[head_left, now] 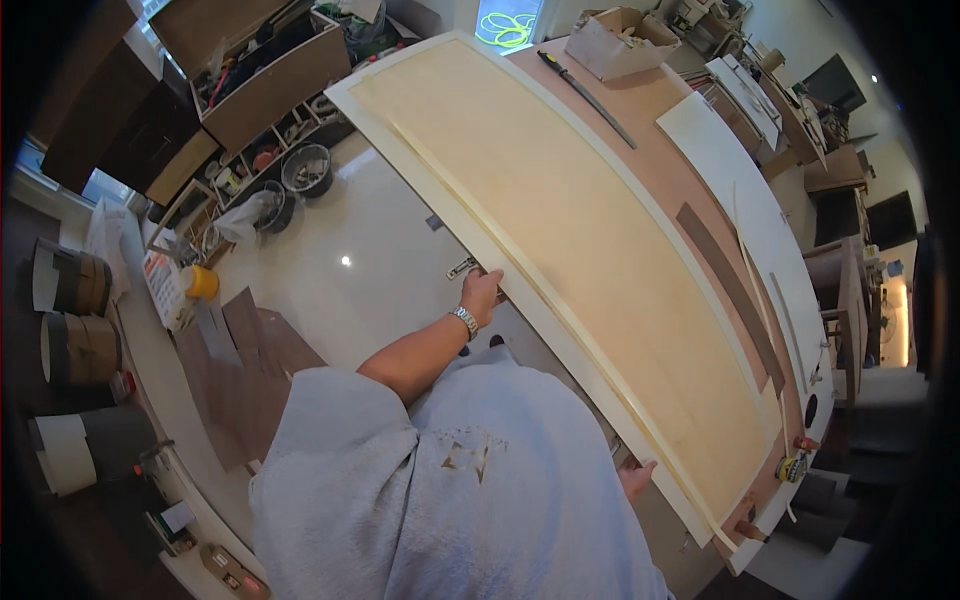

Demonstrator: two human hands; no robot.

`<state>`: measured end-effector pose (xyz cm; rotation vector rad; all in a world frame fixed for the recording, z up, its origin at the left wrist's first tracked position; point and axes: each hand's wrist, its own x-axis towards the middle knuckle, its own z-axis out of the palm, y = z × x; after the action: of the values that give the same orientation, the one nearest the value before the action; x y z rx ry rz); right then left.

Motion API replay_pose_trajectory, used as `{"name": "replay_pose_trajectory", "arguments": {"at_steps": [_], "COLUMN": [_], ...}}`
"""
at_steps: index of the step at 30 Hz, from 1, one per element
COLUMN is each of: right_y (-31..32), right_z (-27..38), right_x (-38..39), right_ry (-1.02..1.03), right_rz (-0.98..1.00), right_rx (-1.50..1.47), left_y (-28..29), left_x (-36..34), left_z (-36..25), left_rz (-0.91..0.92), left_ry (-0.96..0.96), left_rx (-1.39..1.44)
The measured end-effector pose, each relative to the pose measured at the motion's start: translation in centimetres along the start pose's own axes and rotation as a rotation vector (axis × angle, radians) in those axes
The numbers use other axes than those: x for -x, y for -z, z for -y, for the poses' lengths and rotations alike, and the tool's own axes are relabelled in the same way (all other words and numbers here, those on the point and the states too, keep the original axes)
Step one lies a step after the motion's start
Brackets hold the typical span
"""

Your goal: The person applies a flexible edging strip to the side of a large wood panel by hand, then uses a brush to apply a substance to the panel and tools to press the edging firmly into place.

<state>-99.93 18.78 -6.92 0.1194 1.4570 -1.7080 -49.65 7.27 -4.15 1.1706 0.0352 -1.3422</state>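
Observation:
A long cabinet-door-like panel (pixel 560 210), beige in the middle with a pale border, lies across the workbench in front of me. My left hand (pixel 483 294) is closed on its near edge, thumb on top and the other fingers hidden beneath. A metal hinge (pixel 461 268) shows just beyond that hand, below the edge. Farther right along the same edge, my right hand (pixel 637 478) grips the panel, its fingers mostly out of sight underneath. A thin pale strip (pixel 560 312) runs lengthwise on the panel near the edge I hold.
On the bench's far side lie a long file (pixel 588 100), a dark brown strip (pixel 730 290) and a white board (pixel 715 140). A cardboard box (pixel 622 43) stands at the back. Black buckets (pixel 306 170) and brown sheets (pixel 250 370) are on the floor to the left.

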Motion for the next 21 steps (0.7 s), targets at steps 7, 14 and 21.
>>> {"name": "replay_pose_trajectory", "arguments": {"at_steps": [7,14,21], "right_y": [-0.6,-2.6,-0.2], "right_z": [-0.6,-0.8,-3.0], "right_x": [1.2,6.0,7.3], "right_ry": [0.035,-0.035,-0.208], "right_rz": [-0.122,-0.230,0.355], "right_rx": [0.109,0.197,0.483], "left_y": [0.4,1.4,5.3], "left_x": [2.4,2.5,3.6], "left_z": [2.4,2.4,-1.4], "left_rz": [0.133,0.201,-0.366], "left_ry": [-0.193,-0.190,-0.889], "left_rx": [-0.380,-0.459,-1.166]}}
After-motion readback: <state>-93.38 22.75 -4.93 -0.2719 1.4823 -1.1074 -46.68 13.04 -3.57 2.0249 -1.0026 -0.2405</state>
